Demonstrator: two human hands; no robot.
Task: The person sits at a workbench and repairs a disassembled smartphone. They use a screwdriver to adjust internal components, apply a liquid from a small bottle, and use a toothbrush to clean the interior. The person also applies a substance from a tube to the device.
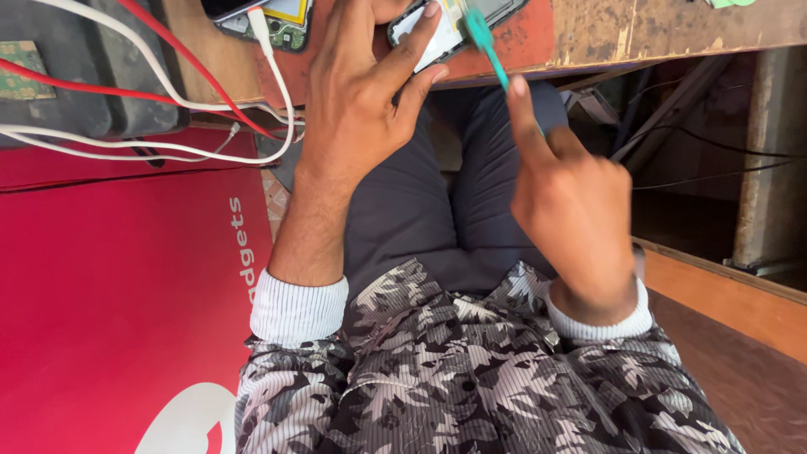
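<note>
Your left hand (357,101) clamps an opened phone (437,29) at the wooden bench's (656,29) edge, steadying it; your right hand (572,206) pinches a teal tool (486,42) against it.

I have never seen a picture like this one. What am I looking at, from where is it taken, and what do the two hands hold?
There is one picture, taken by a camera worn on a person's head and looking down at that person's own lap and arms. No machine is involved: the work is done with two bare hands.

The left hand reaches to the edge of a worn wooden workbench and grips an opened mobile phone, with fingers on its side. The right hand holds a thin teal tool, blurred here, whose tip is at the phone.

Also on the bench lies a second opened phone showing a green circuit board. White cables and red cables run across a dark box at the left. Below it is a red surface.
</note>
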